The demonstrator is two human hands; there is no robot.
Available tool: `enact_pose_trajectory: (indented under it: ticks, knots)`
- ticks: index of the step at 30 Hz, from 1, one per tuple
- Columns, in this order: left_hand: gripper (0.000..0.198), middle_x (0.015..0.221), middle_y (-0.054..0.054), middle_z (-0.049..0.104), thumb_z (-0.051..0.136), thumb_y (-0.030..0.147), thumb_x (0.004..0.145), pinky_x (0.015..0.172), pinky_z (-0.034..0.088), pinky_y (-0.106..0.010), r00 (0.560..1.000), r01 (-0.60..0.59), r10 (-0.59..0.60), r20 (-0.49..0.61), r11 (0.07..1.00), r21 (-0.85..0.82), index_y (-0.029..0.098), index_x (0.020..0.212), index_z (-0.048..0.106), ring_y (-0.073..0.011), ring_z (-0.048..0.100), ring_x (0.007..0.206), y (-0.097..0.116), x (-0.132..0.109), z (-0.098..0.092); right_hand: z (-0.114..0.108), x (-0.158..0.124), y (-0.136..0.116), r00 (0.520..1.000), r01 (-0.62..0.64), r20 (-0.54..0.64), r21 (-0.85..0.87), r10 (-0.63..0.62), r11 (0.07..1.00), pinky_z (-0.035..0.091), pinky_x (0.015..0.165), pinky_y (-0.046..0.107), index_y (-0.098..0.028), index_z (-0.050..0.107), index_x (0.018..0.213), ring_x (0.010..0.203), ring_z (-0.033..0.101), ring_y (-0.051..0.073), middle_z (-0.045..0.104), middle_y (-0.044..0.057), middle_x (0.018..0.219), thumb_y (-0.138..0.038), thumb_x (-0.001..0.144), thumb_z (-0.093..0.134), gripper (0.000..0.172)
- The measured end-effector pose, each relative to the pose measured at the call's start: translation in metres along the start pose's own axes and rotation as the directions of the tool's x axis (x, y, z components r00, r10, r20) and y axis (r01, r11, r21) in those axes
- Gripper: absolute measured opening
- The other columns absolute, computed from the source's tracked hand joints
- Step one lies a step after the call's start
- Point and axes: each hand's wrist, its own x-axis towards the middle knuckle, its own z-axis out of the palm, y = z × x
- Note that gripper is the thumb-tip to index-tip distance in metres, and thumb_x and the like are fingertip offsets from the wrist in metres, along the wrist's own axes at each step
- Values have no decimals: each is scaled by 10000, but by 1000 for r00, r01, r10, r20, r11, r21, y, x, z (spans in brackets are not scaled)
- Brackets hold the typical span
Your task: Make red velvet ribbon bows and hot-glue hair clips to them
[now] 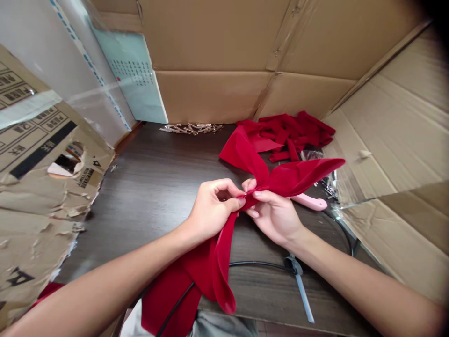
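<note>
Bright even light, soft shadows, fisheye-bent edges, dark top-right corner

The left hand [212, 210] and right hand [273, 217] pinch close together, fingers [224, 186] curled.

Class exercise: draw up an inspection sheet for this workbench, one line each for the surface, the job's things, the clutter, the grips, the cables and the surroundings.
Surface: dark wood-grain table.
Job's things: red velvet bow, its long tails hanging toward the person.
Clutter: metal clips, red ribbon pieces, clear plastic wrap, pink handle.
Grips: left hand and right hand both pinch the bow's centre.
Cables: black cable lying across the table.
Surroundings: cardboard sheets behind and beside the table, torn on the left.
</note>
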Motion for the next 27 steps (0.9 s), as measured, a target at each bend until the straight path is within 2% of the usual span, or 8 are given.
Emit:
enact_pose_trajectory:
  ticks: [6,13,19,27]
  knots:
    - [127,562,27,585,703,134,688,542,424,-233,993,-113,112,44,993,23,140,607,606,-95,537,515,-4,2,1,-2,1,-1,1000,-24,-17,51,25,998,300,409,187,-176,646,712,601,463,99,572,-6,775,-165,609,688,112]
    - [108,638,-5,628,708,167,720,563,452,-260,992,-126,124,40,989,74,148,660,620,-124,576,550,-9,4,-3,-5,4,-1,1000,-16,6,76,16,997,343,404,204,-167,680,721,576,468,105,615,15,783,-202,672,703,64]
    - [81,676,-25,631,673,187,795,579,460,-268,963,-269,261,63,938,220,142,728,666,-138,595,594,-12,1,-5,-4,3,-3,1000,2,10,38,-2,999,362,399,195,-164,717,715,567,478,105,606,12,714,-194,650,738,74]
    - [61,668,-15,661,656,151,809,585,470,-257,952,-305,294,78,922,238,144,749,646,-126,600,575,-13,3,-7,-8,1,-4,994,81,75,-59,-77,995,413,455,221,-180,720,789,593,515,114,624,15,732,-206,634,789,171]
